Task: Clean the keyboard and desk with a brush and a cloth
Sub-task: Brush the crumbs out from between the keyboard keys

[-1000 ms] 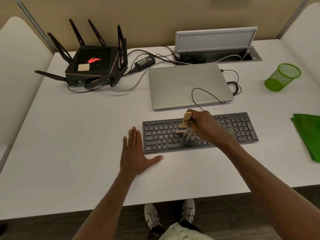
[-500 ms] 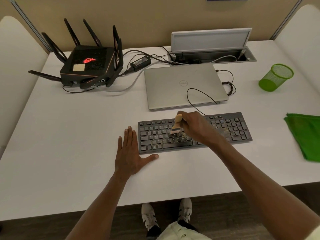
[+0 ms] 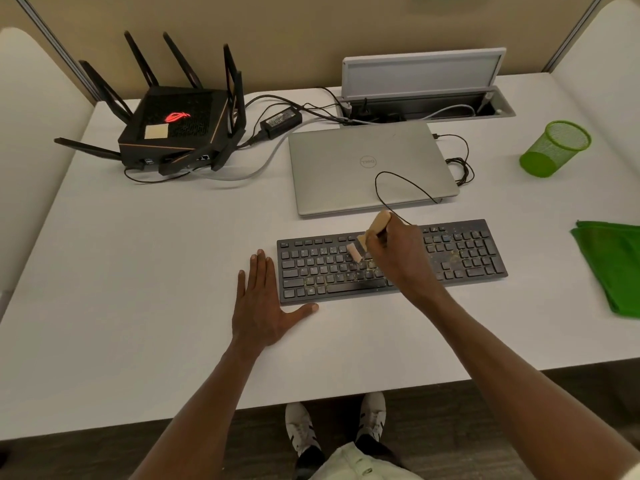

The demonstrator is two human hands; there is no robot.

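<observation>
A black keyboard [image 3: 464, 251] lies on the white desk [image 3: 138, 289], with yellowish crumbs scattered over its keys. My right hand [image 3: 401, 261] grips a small wooden-handled brush [image 3: 372, 230] whose pale bristles touch the keys near the keyboard's middle. My left hand [image 3: 259, 306] lies flat on the desk against the keyboard's left end, its thumb along the front edge. A folded green cloth [image 3: 613, 265] sits at the desk's right edge, apart from both hands.
A closed silver laptop [image 3: 346, 168] lies just behind the keyboard with a thin black cable looped over it. A black router [image 3: 176, 129] with antennas stands at back left. A green mesh cup [image 3: 554, 150] lies tipped at back right. An open cable tray [image 3: 426, 109] sits at the back.
The brush has swept a short way across the middle keys, with the bristles now angled to the left. My left hand stays flat beside the keyboard. The camera view shifted slightly.
</observation>
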